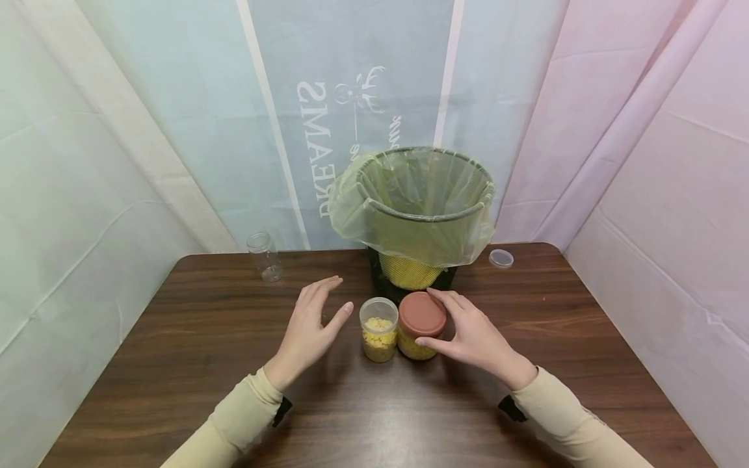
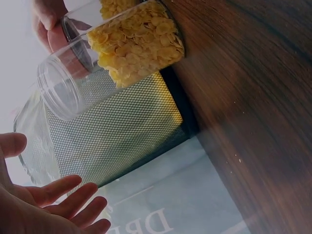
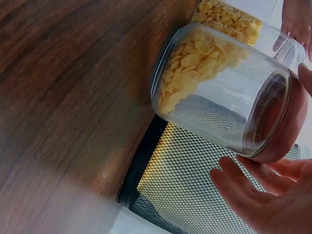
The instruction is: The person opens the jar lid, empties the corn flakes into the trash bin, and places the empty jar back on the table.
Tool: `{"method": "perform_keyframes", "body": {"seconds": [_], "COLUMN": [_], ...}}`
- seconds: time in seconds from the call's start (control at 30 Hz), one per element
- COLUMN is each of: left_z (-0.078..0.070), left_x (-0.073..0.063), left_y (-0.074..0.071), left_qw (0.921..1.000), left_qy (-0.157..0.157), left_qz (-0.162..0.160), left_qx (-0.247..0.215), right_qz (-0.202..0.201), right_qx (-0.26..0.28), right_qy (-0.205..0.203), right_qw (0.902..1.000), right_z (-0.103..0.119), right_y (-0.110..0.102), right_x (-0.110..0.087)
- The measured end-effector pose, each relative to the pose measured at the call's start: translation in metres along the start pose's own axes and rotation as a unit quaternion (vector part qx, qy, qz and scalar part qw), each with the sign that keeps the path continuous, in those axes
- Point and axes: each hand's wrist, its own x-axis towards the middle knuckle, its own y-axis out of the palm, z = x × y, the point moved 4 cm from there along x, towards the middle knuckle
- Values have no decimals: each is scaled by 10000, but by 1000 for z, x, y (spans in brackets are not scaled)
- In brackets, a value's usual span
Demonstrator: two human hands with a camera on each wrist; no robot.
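Two clear jars of yellow cereal flakes stand side by side near the middle of the table. The left, narrower jar [image 1: 379, 341] has no lid, and its threaded mouth [image 2: 58, 87] shows in the left wrist view. A red-brown lid [image 1: 422, 314] covers the wider jar [image 3: 209, 83], which is partly filled with flakes. My right hand [image 1: 476, 335] holds this lid at its sides, thumb in front and fingers behind. To the left of the open jar, my left hand [image 1: 310, 328] is held apart from it, fingers spread and nothing in them.
Right behind the jars stands a black mesh waste bin [image 1: 409, 270] lined with a pale yellow-green bag [image 1: 421, 237]. An empty clear jar [image 1: 266, 257] is at the table's back left. A small clear lid [image 1: 501, 259] lies at the back right. Cloth curtains [image 1: 175, 130] surround the table.
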Motion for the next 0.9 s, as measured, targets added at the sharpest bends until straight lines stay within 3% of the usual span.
{"method": "perform_keyframes", "body": {"seconds": [0.27, 0.9], "left_z": [-1, -11], "left_x": [-1, 1], "left_y": [2, 4], "left_qw": [10000, 9998], "left_qy": [33, 209], "left_qz": [-11, 7], "left_qx": [7, -54], "right_qz": [4, -508], "right_qx": [300, 245], "right_qy": [21, 281], "right_qw": [9995, 9980], "right_z": [1, 3], "right_y": [1, 5], "right_x": [2, 4]}}
